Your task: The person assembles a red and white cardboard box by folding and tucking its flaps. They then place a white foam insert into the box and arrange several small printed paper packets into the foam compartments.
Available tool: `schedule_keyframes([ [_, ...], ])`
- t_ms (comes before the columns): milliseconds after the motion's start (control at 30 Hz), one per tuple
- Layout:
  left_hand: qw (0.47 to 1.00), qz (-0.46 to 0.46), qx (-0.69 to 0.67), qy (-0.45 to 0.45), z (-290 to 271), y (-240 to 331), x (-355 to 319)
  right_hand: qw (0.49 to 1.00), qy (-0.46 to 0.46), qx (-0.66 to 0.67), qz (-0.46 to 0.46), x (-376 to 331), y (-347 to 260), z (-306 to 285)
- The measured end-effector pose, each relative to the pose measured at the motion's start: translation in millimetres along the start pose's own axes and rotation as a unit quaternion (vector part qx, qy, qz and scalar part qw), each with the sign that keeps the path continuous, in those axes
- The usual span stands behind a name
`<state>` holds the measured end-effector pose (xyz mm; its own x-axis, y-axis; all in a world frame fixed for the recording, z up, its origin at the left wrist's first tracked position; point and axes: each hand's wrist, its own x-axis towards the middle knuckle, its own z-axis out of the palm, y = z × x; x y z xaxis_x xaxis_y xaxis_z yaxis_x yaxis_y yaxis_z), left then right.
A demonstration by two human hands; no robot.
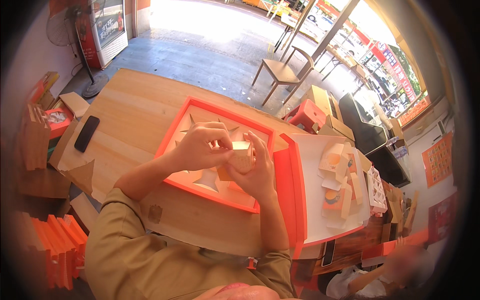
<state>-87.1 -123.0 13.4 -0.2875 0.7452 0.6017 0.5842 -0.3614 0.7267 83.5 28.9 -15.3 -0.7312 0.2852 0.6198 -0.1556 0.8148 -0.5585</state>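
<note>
The wooden desk [120,130] spread out in front of me, wider than anything else I was working with. On it, right under my hands, lay the shallow red-rimmed box [215,197], open, with pale star-shaped dividers [206,180] inside. Just to its right sat a red-edged white tray [312,210], carrying a loose pile of printed cartons [340,197]; my right hand [260,172] was the nearer one to that pile. Over to the left, well apart from my left hand [202,147], a dark phone [87,134] lay near the desk's edge.

Smallest of all was the pale carton [242,161], held between my two hands above the open box. My right hand wrapped its right and near sides, thumb along the front, while my left fingertips met its upper left edge. Its bright top faced up toward me; it looked nearly as wide as tall, so I could not tell a clear long axis.
</note>
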Motion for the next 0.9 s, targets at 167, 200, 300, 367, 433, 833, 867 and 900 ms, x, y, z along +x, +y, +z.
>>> schedule_keyframes([
  [167,0.999,-0.017,-0.016,-0.041,-5.0,-1.6,-1.4,0.993,0.026,-0.078,-0.08,3.9,-6.7,-0.2],
  [200,0.998,-0.021,-0.033,-0.048,-4.0,-1.3,-2.6,0.993,0.029,-0.083,-0.084,4.0,-7.3,-0.8],
  [300,0.994,0.086,0.002,-0.071,1.0,-6.5,-5.0,0.989,0.046,-0.098,-0.1,5.3,-5.9,-0.6],
  [367,0.981,0.158,0.057,-0.093,2.5,-8.1,-6.3,0.985,0.071,-0.113,-0.111,5.7,1.7,1.4],
  [433,0.979,0.18,0.076,-0.052,-2.5,-0.9,-2.6,0.973,0.097,-0.12,-0.174,3.2,12.5,-0.5],
  [833,0.985,0.125,0.025,-0.115,-9.4,-11.1,-2.5,0.901,0.202,-0.118,-0.365,-4.3,17.5,2.0],
  [867,0.983,0.159,0.066,-0.07,-8.5,-10.1,-1.6,0.919,0.199,-0.092,-0.328,-1.4,16.9,-0.4],
  [900,0.977,0.177,0.111,-0.032,-6.8,-8.2,-1.3,0.934,0.195,-0.065,-0.291,1.1,18.0,-4.4],
])
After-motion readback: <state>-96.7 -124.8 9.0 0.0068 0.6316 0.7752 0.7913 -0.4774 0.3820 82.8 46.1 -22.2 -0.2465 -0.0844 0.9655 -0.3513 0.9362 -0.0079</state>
